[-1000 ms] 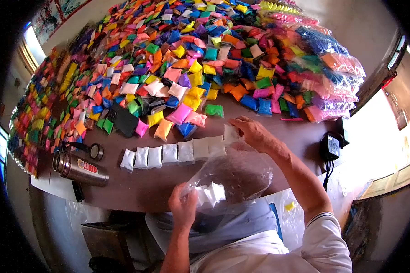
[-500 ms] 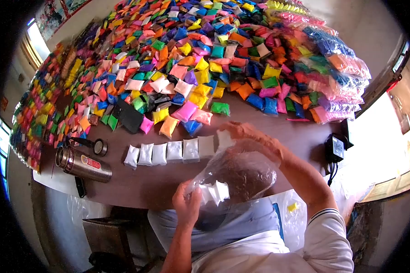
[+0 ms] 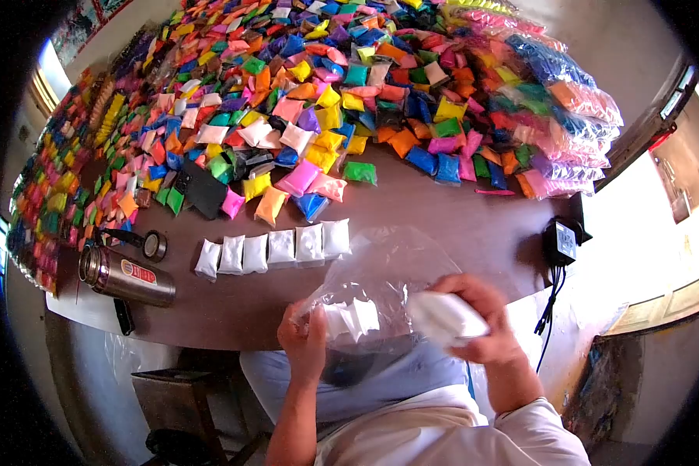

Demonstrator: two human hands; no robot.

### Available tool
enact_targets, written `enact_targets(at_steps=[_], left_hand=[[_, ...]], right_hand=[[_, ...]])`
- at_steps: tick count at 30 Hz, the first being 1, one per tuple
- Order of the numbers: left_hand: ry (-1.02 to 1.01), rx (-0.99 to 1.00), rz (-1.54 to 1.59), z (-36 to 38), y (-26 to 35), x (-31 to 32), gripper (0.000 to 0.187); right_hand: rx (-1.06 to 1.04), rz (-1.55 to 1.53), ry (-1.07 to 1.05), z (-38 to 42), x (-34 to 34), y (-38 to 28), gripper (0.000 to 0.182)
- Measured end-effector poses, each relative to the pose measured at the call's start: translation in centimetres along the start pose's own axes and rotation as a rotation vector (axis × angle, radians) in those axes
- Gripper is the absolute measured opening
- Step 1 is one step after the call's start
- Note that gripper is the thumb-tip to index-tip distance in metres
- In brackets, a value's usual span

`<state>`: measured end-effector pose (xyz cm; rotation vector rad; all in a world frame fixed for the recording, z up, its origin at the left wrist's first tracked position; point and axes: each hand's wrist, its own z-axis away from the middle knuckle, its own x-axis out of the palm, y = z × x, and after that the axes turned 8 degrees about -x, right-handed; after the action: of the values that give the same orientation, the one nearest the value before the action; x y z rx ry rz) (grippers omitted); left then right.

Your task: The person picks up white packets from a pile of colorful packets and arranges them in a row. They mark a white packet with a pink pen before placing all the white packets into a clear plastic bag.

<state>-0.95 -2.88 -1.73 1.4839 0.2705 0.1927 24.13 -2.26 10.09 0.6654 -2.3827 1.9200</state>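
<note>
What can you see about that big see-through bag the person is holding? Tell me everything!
The clear plastic bag looks thin, shiny and crinkly. It is puffed open above the near table edge. The left hand pinches its left side, and the right hand brings white packets to its right side. A few small white packets already lie inside, showing through the plastic. Its top reaches up toward the row of white packets on the table.
</note>
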Motion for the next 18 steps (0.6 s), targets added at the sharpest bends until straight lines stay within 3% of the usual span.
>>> enact_targets(at_steps=[4, 5, 7, 12, 13, 15, 18], left_hand=[[-0.008, 0.059, 0.026, -0.2, -1.2, -0.7, 0.021], [-0.005, 0.059, 0.030, 0.0, -0.6, -0.6, 0.021], [0.077, 0.079, -0.019, 0.3, 1.0, 0.0, 0.021], [0.004, 0.031, 0.015, 0.3, 0.5, -0.5, 0.020], [-0.018, 0.047, -0.007, 0.3, 0.6, -0.5, 0.020], [-0.010, 0.083, -0.021, 0.2, 0.6, -0.5, 0.020], [-0.001, 0.116, -0.039, 0.1, 0.3, -0.4, 0.020]], right_hand=[[0.262, 0.356, 0.131, 0.2, 2.6, 4.3, 0.051], [0.263, 0.358, 0.127, 0.1, 2.7, 5.0, 0.051], [0.249, 0.680, 0.118, 0.0, 2.7, 6.2, 0.047], [0.233, 1.152, -0.154, -0.1, 2.5, 7.0, 0.059], [0.233, 1.153, -0.154, 0.0, 2.4, 6.8, 0.059], [0.040, 1.201, -0.159, 0.2, 2.2, 6.4, 0.057], [0.210, 1.108, -0.241, -0.6, 2.0, 4.6, 0.056]])
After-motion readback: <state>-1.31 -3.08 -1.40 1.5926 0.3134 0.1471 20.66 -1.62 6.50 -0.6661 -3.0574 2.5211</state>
